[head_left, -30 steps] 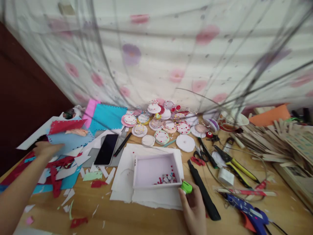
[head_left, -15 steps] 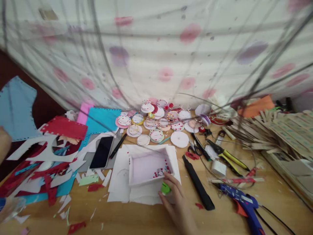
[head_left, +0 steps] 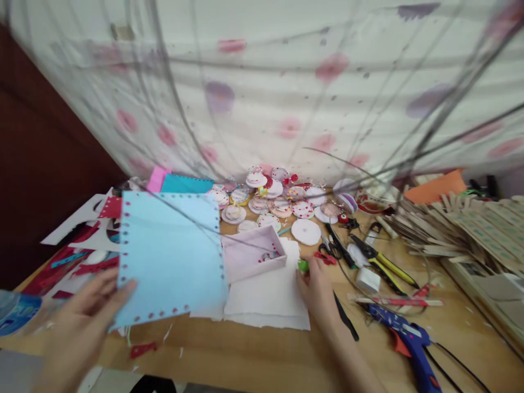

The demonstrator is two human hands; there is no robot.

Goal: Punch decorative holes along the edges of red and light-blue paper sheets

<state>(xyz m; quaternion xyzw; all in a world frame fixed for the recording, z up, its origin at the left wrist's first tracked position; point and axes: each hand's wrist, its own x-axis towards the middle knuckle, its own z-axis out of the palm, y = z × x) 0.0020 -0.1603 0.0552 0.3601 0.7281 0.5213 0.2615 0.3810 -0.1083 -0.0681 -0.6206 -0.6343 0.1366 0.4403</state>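
Observation:
My left hand point(head_left: 88, 311) pinches the lower left edge of a light blue paper sheet point(head_left: 172, 256), which has a row of small punched holes along its edges. The sheet is held up over the left side of the table and hides what lies behind it. My right hand point(head_left: 319, 289) is closed on a small bright green object point(head_left: 303, 266), mostly hidden by the fingers, so its kind is unclear. Left of that hand sits a shallow white box point(head_left: 249, 267) with small red and white bits in its right end. White paper point(head_left: 270, 305) lies under the box.
Layered paper discs point(head_left: 270, 204) cover the back. Pliers point(head_left: 385, 265), scissors point(head_left: 329, 248), a blue glue gun point(head_left: 409, 333) and a stack of strips point(head_left: 442, 218) lie right. Paper scraps point(head_left: 82, 262) and a plastic bottle point(head_left: 20, 311) are left. Dark thin lines cross the view.
My left hand has brought the blue sheet from the far left to the middle left, over the phone. The right hand with the green object has moved right and away from me; the box is turned.

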